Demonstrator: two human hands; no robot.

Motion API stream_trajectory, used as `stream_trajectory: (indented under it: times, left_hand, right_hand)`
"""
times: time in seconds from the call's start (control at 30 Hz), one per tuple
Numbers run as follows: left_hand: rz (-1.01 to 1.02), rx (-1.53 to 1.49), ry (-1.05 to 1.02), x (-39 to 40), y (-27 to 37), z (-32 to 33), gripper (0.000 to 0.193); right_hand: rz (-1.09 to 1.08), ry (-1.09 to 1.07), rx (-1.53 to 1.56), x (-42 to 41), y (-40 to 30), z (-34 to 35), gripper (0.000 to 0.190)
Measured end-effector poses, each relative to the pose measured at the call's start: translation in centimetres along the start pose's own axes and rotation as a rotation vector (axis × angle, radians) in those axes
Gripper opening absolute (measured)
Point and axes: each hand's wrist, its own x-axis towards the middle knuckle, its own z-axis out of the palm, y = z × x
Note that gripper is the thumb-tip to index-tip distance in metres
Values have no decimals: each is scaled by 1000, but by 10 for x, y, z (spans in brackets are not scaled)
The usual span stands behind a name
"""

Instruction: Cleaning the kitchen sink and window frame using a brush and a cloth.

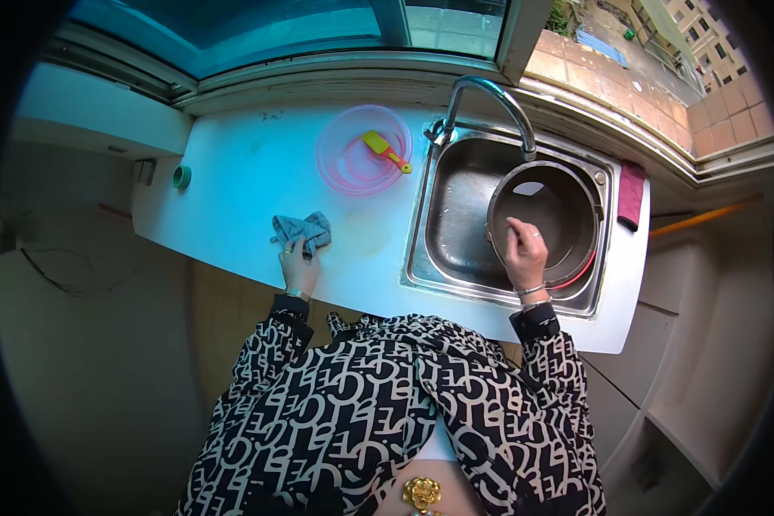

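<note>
My left hand (298, 267) grips a crumpled grey-blue checked cloth (309, 231) on the white countertop. Over the near left part of a round dark pot (571, 200), my right hand (526, 253) hovers with its fingers curled together, and I see nothing in them. The pot sits in the right part of a stainless steel sink (461, 213). A bright reflection shows inside the pot, seemingly on water. Part of a red rim (577, 274) peeks out beneath its near right side.
A chrome faucet (490, 87) arches over the sink. On the countertop (232, 174) stand a translucent pink basin (338, 171) with a yellow-and-red brush (384, 150) and a green tape roll (181, 177). A maroon cloth (631, 193) hangs at the right edge. Windows line the back.
</note>
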Motion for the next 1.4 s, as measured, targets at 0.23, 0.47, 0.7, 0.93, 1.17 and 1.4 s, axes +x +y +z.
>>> stream_trajectory:
  times: [0.23,0.47,0.7,0.93,1.17,1.4]
  left_hand:
    - [-146,-738,-216,-10,74,0,27]
    - [-471,-1244,-351,10,127,-6,49]
    - [-765,-1755,-344,109,128,20,44]
    - [-761,-1610,-283,116,110,8,39]
    - [-717,-1594,-370,59,59,-44,60]
    - [-777,-1580,-357,21,16,-85,59]
  right_hand:
    - [-120,-300,239,-39,-62,66,22]
    - [-409,-585,154,-57,-92,125,35]
    - [-538,-694,-51,-68,-76,139,36]
    - [-456,-625,-287,-30,-76,160,46]
    - [-221,-532,-499,70,-34,223,47]
    - [184,-372,-549,140,-44,289,53]
